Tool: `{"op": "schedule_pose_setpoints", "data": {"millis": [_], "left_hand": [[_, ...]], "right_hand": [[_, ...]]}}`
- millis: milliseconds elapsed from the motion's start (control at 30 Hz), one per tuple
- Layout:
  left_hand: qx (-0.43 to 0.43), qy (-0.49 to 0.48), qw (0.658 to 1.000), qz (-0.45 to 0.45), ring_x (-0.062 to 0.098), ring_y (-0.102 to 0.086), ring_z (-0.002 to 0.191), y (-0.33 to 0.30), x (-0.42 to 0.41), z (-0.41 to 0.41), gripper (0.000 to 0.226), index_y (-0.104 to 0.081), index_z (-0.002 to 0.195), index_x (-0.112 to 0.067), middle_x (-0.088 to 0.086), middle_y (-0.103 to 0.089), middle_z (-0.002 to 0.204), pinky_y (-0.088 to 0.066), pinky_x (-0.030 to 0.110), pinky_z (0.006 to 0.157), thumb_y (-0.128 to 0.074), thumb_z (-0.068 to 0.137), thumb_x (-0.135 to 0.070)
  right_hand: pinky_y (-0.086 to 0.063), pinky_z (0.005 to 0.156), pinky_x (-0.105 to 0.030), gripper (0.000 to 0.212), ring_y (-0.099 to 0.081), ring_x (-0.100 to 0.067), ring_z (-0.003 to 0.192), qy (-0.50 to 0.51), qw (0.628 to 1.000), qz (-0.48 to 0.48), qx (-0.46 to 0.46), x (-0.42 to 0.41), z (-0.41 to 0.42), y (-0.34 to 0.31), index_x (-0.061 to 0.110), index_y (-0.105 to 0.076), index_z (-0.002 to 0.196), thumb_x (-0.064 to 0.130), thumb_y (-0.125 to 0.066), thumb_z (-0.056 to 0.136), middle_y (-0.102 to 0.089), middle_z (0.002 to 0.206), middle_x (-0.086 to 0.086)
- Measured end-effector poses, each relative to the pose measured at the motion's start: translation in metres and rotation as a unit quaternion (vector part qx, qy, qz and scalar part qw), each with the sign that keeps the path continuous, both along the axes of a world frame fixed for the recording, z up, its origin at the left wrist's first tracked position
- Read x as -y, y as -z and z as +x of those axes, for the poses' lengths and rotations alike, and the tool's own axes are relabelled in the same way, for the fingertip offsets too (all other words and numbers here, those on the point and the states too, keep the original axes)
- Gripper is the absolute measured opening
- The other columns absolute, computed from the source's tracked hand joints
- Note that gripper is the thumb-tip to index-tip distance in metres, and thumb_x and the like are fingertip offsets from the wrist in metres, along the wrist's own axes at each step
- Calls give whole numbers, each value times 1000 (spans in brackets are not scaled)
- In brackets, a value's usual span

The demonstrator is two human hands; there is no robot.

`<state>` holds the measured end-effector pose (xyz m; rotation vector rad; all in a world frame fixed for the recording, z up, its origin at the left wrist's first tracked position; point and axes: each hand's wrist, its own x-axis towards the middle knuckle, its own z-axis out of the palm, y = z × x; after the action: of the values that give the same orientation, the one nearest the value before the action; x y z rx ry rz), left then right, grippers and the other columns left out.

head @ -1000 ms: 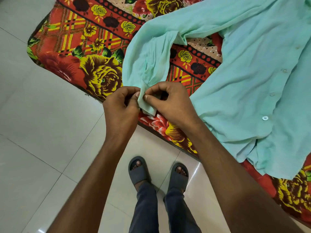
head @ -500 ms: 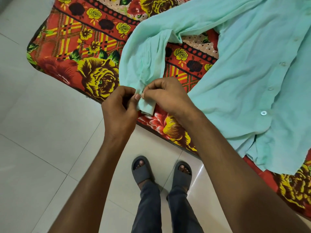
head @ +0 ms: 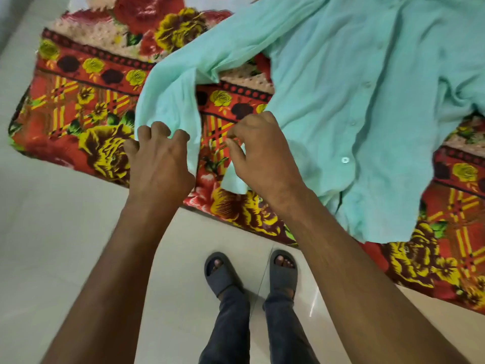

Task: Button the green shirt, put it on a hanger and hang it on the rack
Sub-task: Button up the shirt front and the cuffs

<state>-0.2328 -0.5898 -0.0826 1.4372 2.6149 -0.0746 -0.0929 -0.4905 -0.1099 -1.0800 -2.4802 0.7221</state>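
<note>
The light green shirt point(head: 341, 95) lies spread on the bed, its front placket showing a white button point(head: 345, 160) low down. Its left sleeve point(head: 168, 101) runs down toward the bed's near edge. My left hand point(head: 160, 158) sits on the sleeve end with fingers curled into the cloth. My right hand point(head: 259, 153) is a little to the right and pinches the cuff flap point(head: 233, 181) between thumb and fingers. A strip of blanket shows between the two hands. No hanger or rack is in view.
A red and yellow floral blanket point(head: 86, 122) covers the bed, whose near edge runs diagonally across the view. Pale floor tiles point(head: 52, 245) lie to the left and below. My feet in grey sandals point(head: 223, 271) stand close to the bed edge.
My hands, which pinched the cuff together, have moved apart, the left onto the sleeve end, the right holding the cuff flap. The view has shifted and blurred slightly.
</note>
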Motion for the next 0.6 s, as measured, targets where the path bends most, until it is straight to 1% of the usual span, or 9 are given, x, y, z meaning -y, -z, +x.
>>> {"op": "schedule_pose_setpoints", "data": {"millis": [33, 100, 167, 233, 300, 367, 467, 533, 600], "left_hand": [[6, 21, 1000, 12, 44, -46, 119, -5, -12, 11, 60, -61, 130, -10, 21, -52, 129, -35, 53, 94, -61, 71, -1], [47, 73, 994, 69, 44, -52, 114, -9, -40, 43, 58, -60, 130, -10, 21, -56, 126, -41, 53, 90, -57, 72, -5], [87, 132, 979, 125, 44, -56, 110, -6, -66, 75, 54, -60, 131, -9, 19, -59, 123, -48, 55, 87, -56, 77, -11], [116, 186, 963, 156, 43, -56, 115, -4, -94, 116, 52, -57, 135, -10, 18, -59, 129, -50, 55, 90, -57, 84, -19], [141, 215, 950, 176, 41, -55, 121, -4, -117, 154, 53, -54, 139, -10, 17, -57, 136, -49, 55, 94, -60, 87, -23], [155, 251, 936, 192, 41, -53, 125, -7, -140, 199, 56, -53, 142, -11, 17, -55, 141, -48, 54, 96, -64, 88, -22], [166, 303, 918, 195, 39, -50, 131, -10, -163, 257, 56, -53, 142, -10, 17, -55, 140, -45, 53, 100, -65, 88, -21], [172, 336, 907, 188, 39, -50, 130, -9, -175, 296, 54, -55, 139, -9, 17, -56, 137, -46, 53, 101, -64, 88, -22], [180, 357, 899, 180, 39, -52, 128, -6, -181, 327, 51, -56, 135, -9, 16, -58, 134, -47, 54, 100, -61, 86, -22]], "right_hand": [[-45, 93, -35, 16, -58, -31, 103, 22, 1000, 6, -9, -5, 14, 1, 7, -78, 99, 17, -65, 95, -71, 98, -8], [-46, 98, -37, 20, -61, -34, 109, 65, 998, 12, -13, -19, 48, 1, 4, -76, 108, 14, -66, 93, -72, 107, -13], [-49, 103, -45, 28, -61, -39, 117, 91, 996, 20, -2, -31, 80, 3, 1, -73, 117, 12, -66, 92, -70, 120, -17], [-48, 107, -49, 36, -57, -41, 126, 121, 992, 27, 20, -44, 120, 1, 3, -69, 126, 13, -65, 92, -65, 131, -19], [-45, 111, -49, 41, -53, -40, 132, 149, 987, 41, 33, -56, 158, -5, 4, -65, 131, 13, -65, 91, -61, 138, -20], [-43, 114, -49, 44, -51, -40, 133, 190, 979, 51, 45, -65, 203, -11, 4, -63, 134, 12, -65, 91, -59, 139, -20], [-44, 112, -52, 47, -50, -41, 133, 242, 967, 54, 65, -71, 263, -16, 5, -63, 133, 9, -62, 86, -59, 138, -20], [-42, 112, -52, 48, -49, -40, 135, 278, 956, 45, 86, -69, 304, -15, 6, -64, 132, 9, -60, 84, -59, 138, -18], [-42, 112, -52, 49, -47, -38, 137, 300, 948, 37, 97, -64, 334, -12, 9, -64, 132, 11, -61, 82, -58, 138, -14]]}}
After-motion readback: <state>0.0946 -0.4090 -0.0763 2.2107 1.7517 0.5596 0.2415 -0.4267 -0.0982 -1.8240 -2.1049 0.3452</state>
